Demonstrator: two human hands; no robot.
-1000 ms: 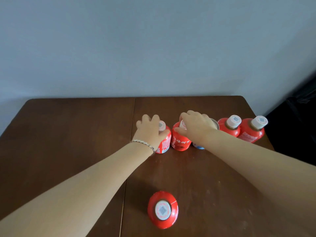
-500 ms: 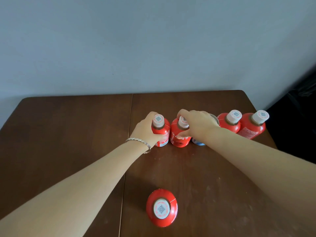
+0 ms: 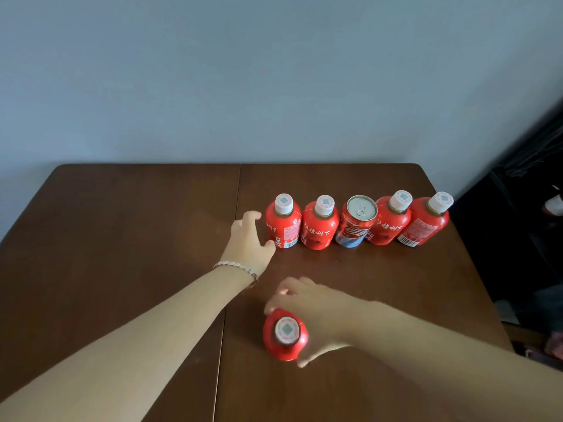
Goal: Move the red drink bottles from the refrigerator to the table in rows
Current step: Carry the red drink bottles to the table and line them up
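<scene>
1. We see the right hand [image 3: 316, 315] curled round the near bottle [image 3: 285, 336], which stands upright at the desk [image 3: 122, 239] front.
2. The left hand [image 3: 248, 239] is relaxed and holds nothing, thumb by the leftmost row bottle [image 3: 283, 223].
3. Four bottles and a can [image 3: 355, 222] stand in the back row.

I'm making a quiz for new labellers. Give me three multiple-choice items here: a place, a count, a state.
1. Where in the row does the can stand? A left end B middle C right end
2. How many white-capped red bottles are on the table? A three B four C five
3. What is the right hand doing? A gripping the near bottle B lying flat C holding the can
Answers: 1B, two bottles stand on each side; 2C, four in the row, one nearer; 3A, its fingers curl round that bottle.
</scene>
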